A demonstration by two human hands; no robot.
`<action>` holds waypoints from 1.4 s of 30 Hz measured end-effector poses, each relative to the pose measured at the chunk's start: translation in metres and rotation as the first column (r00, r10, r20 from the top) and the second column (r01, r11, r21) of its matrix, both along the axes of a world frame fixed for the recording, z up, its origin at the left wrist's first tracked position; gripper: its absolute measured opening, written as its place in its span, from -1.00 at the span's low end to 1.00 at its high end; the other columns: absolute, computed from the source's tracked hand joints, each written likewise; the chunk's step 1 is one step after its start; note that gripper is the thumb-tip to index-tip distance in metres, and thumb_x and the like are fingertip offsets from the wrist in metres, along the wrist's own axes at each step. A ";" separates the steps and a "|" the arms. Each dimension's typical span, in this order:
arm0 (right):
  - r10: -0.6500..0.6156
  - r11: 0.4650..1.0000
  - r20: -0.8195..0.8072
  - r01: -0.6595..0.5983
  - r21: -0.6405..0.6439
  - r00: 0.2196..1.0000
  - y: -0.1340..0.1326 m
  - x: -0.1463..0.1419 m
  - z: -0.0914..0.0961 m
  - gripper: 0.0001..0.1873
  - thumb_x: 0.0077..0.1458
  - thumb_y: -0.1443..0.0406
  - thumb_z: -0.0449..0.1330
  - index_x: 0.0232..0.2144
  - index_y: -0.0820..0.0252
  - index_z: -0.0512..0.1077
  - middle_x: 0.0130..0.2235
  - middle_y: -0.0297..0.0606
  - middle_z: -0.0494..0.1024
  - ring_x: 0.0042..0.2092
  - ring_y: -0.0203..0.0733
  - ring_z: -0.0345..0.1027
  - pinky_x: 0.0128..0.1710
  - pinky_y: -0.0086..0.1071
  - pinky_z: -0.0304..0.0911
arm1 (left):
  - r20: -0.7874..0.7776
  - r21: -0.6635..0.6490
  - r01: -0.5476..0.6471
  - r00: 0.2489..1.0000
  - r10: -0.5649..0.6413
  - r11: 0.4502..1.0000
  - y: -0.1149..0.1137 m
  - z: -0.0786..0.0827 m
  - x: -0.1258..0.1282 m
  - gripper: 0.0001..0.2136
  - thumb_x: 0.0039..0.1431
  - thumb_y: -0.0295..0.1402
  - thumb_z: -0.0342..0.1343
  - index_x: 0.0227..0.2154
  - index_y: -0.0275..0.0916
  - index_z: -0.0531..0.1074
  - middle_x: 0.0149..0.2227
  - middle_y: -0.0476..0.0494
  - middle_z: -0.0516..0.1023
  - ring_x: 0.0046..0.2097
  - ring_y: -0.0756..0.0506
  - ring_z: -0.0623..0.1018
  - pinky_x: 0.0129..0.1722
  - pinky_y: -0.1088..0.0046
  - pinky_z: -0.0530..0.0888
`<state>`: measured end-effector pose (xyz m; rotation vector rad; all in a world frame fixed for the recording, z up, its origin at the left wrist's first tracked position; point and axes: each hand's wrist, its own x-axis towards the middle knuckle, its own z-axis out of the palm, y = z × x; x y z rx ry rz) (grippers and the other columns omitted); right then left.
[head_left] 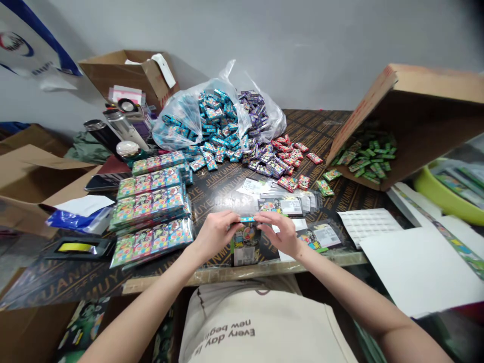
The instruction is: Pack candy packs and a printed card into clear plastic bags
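Note:
My left hand [216, 233] and my right hand [282, 233] meet near the table's front edge, fingers closed in a pinch. Between the fingertips is a small blue packet [247, 219], one end held by each hand. Just under it lies a printed card in a clear sleeve [245, 247]. Beyond my hands are clear plastic sleeves [232, 200] and more printed cards [282, 205]. Another sleeved card [321, 237] rests right of my right hand.
Filled packs [151, 201] stand stacked at left, beside a tape dispenser [79, 248]. Blue packets [219, 126], purple packets [257, 113] and red packets [291, 156] lie loose or spill from bags. A tilted carton [423, 96] holds green packets [374, 156]. White sheets [419, 267] lie right.

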<state>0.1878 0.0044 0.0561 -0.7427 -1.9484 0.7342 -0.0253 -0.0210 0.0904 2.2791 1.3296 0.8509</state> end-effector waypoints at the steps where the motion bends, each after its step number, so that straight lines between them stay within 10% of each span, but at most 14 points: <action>1: 0.006 1.000 0.010 -0.006 -0.024 1.000 -0.001 0.001 0.002 -0.69 0.06 0.32 0.11 -0.10 0.08 0.26 -0.22 -0.22 0.53 -0.16 -0.14 0.41 -0.07 -0.18 0.23 | -0.009 0.025 -0.004 1.000 0.005 1.000 -0.001 -0.002 0.002 -0.81 0.14 -0.36 -0.03 -0.30 -0.25 0.47 -0.37 -0.15 0.50 -0.36 -0.03 0.46 -0.35 0.48 0.35; 7: -0.190 0.972 0.012 0.190 -0.137 0.982 0.023 -0.001 0.047 -0.82 -0.06 0.20 0.23 -0.40 0.15 0.37 -0.44 -0.32 0.42 -0.36 -0.25 0.28 -0.30 -0.34 0.21 | -0.007 0.081 -0.033 0.999 0.034 0.996 -0.004 -0.011 0.006 -0.78 0.14 -0.40 -0.05 -0.23 -0.19 0.48 -0.30 -0.15 0.49 -0.31 -0.03 0.46 -0.32 0.48 0.37; 12: 0.108 0.958 0.094 -0.079 -0.276 0.990 0.047 -0.013 0.077 -0.80 -0.14 0.23 0.26 -0.60 0.21 0.36 -0.54 -0.37 0.36 -0.47 -0.35 0.18 -0.45 -0.43 0.13 | 0.194 0.011 -0.116 0.975 0.112 0.993 -0.004 -0.014 0.008 -0.85 0.08 -0.42 0.03 -0.34 -0.22 0.49 -0.35 -0.14 0.52 -0.32 -0.05 0.50 -0.29 0.44 0.41; 21: 0.551 0.599 -0.032 -0.422 -0.681 0.834 0.065 -0.026 0.074 -0.72 -0.21 0.32 0.27 -0.41 0.22 0.27 -0.57 -0.45 0.40 -0.53 -0.39 0.27 -0.53 -0.52 0.16 | 0.299 -0.068 -0.184 0.934 0.196 0.981 0.001 -0.016 0.007 -0.96 0.00 -0.44 0.09 -0.48 -0.25 0.42 -0.35 -0.16 0.53 -0.28 -0.08 0.51 -0.23 0.38 0.40; 36: 0.599 0.712 0.230 -0.379 -0.591 0.767 0.065 -0.047 0.070 -0.62 -0.18 0.42 0.19 -0.27 0.17 0.16 -0.56 -0.53 0.33 -0.55 -0.42 0.19 -0.56 -0.57 0.08 | 0.312 0.000 -0.335 0.895 0.318 0.942 -0.002 -0.019 0.021 -0.85 -0.11 -0.35 0.19 -0.58 -0.26 0.33 -0.48 -0.05 0.44 -0.40 -0.03 0.43 -0.35 0.46 0.33; 40: 0.432 0.751 0.128 -0.278 -0.599 0.893 0.060 -0.045 0.053 -0.51 -0.28 0.42 0.26 -0.24 0.14 0.19 -0.54 -0.53 0.32 -0.54 -0.43 0.18 -0.53 -0.56 0.06 | 0.368 -0.058 -0.373 0.854 0.367 0.926 -0.005 -0.021 0.024 -0.90 -0.08 -0.38 0.16 -0.56 -0.26 0.35 -0.47 -0.03 0.44 -0.38 -0.02 0.43 -0.33 0.47 0.33; 42: 0.312 0.675 -0.001 -0.222 -0.703 0.950 0.052 -0.044 0.041 -0.44 -0.32 0.38 0.29 -0.20 0.12 0.19 -0.55 -0.54 0.29 -0.54 -0.42 0.17 -0.52 -0.54 0.07 | 0.429 -0.143 -0.383 0.807 0.406 0.913 -0.008 -0.025 0.027 -0.88 -0.11 -0.36 0.18 -0.49 -0.26 0.37 -0.45 -0.03 0.45 -0.37 -0.02 0.44 -0.33 0.48 0.34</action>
